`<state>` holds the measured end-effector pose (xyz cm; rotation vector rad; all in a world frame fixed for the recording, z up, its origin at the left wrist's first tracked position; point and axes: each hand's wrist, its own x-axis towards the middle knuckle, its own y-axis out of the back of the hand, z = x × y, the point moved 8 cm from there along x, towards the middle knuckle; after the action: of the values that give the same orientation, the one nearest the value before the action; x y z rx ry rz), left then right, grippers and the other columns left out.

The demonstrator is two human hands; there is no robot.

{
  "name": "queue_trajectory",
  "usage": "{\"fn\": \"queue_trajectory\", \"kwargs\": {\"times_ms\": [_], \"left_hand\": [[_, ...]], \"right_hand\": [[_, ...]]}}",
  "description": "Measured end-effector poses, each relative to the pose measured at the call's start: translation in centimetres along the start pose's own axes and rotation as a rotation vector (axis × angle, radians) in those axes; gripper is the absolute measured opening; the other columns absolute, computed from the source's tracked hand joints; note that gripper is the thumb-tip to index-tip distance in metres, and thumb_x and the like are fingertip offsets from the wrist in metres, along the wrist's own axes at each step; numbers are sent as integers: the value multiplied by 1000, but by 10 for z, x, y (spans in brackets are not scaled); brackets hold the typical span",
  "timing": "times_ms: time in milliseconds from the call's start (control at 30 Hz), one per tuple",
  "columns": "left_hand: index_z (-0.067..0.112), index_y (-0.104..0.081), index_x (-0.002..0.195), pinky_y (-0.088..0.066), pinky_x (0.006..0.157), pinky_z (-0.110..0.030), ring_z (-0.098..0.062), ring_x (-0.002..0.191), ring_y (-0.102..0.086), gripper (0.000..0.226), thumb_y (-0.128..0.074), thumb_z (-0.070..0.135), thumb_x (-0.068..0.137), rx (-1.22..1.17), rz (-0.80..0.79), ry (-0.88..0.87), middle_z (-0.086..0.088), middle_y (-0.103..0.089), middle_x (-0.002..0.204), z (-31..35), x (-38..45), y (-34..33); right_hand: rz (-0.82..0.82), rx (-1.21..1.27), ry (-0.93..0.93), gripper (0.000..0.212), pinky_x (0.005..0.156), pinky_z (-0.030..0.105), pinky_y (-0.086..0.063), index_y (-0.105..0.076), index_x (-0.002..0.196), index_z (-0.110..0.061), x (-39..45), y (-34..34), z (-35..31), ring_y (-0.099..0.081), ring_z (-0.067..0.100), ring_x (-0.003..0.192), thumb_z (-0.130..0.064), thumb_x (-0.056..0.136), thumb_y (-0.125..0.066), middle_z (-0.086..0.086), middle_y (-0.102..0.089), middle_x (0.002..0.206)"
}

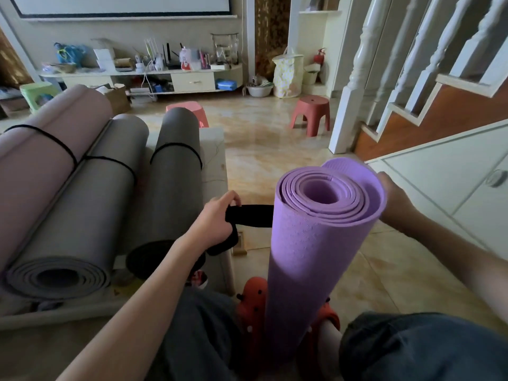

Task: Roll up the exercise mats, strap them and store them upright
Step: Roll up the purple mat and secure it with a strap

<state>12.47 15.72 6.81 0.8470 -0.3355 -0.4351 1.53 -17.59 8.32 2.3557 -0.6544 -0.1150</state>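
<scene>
A rolled purple mat (310,251) stands upright on the floor between my feet, its spiral end facing up. My right hand (395,204) presses against its upper right side, steadying it. My left hand (217,218) grips a black strap (251,215) that stretches to the mat's left side and passes behind it. To the left, three rolled mats lie on a low table: a pink mat (46,160), a grey mat (82,204) and a dark grey mat (170,177), each with a thin black cord around it.
The low table (215,158) sits close on my left. Red stools (312,115) stand on the tiled floor ahead. A white stair railing (357,78) and white cabinet (439,182) lie to the right. A cluttered TV shelf (143,72) lines the far wall.
</scene>
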Motion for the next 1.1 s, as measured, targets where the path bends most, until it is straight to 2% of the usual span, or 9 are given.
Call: {"fn": "queue_trajectory", "kwargs": {"times_ms": [100, 300, 367, 467, 567, 700, 867, 967, 1100], "left_hand": [[21, -50, 115, -49, 73, -44, -29, 88, -58, 55, -41, -11, 71, 95, -162, -15, -9, -60, 98, 10, -14, -22], [23, -47, 131, -51, 85, -44, -29, 108, -58, 59, -49, 4, 75, 256, -417, -93, -4, -62, 119, 33, -68, -63], [14, -30, 141, -48, 93, -46, -32, 119, -51, 77, -60, 17, 70, 192, -468, -106, -11, -51, 132, 37, -87, -85], [7, -21, 145, -41, 102, -41, -28, 125, -43, 107, -86, 28, 62, 90, -412, -16, -11, -36, 138, 36, -102, -99], [10, -22, 146, -47, 88, -38, -32, 116, -52, 91, -78, 11, 74, 17, -227, 39, -14, -48, 129, 33, -91, -88], [15, -25, 148, -46, 71, -33, -23, 91, -57, 74, -46, -10, 82, -99, -102, -2, -12, -62, 111, 32, -73, -83], [17, -42, 140, -47, 76, -31, -24, 95, -61, 58, -51, -5, 86, -302, 51, 178, 1, -61, 95, 0, -23, -92], [17, -49, 122, -52, 82, -37, -27, 96, -62, 45, -64, 8, 81, -415, 112, 403, 6, -59, 88, -26, 0, -102], [11, -54, 101, -41, 59, -25, -22, 81, -56, 23, -62, 18, 79, -393, 33, 594, -2, -60, 89, -45, 24, -120]], "right_hand": [[-211, 105, -150, 37, 67, 40, -60, -49, 114, -15, -35, -20, 38, -66, 34, 95, 4, 83, -52, 18, -62, 109], [-694, -21, 27, 97, 95, 35, -52, -19, 135, -37, -131, -55, -1, -54, 10, 119, -19, 64, -83, 9, -56, 119], [-569, 89, 65, 105, 96, 34, -51, -25, 134, -26, -131, -64, -10, -54, -1, 117, -30, 55, -94, -2, -55, 122], [-292, 91, 64, 89, 78, 49, -54, -39, 101, -26, -122, -70, -15, -61, 21, 92, -60, 37, -91, 3, -60, 101], [-145, 72, 45, 60, 56, 33, -38, -38, 89, -11, -112, -71, -22, -46, 18, 65, -38, 66, -86, 4, -51, 76], [-169, 174, -4, 47, 61, 33, -43, -34, 94, -8, -91, -90, -17, -51, 19, 75, -35, 84, -71, 0, -51, 81], [-6, 196, -56, 45, 68, 43, -48, -31, 94, -9, -41, -102, -14, -57, 30, 81, -36, 88, -67, 10, -55, 90], [66, 186, -31, 42, 59, 31, -31, -31, 98, -8, -11, -116, -12, -53, 27, 79, -33, 91, -63, 11, -54, 92], [63, 171, 43, 34, 57, 31, -23, -29, 99, -10, 24, -141, -1, -52, 24, 78, -34, 97, -53, 9, -55, 89]]}}
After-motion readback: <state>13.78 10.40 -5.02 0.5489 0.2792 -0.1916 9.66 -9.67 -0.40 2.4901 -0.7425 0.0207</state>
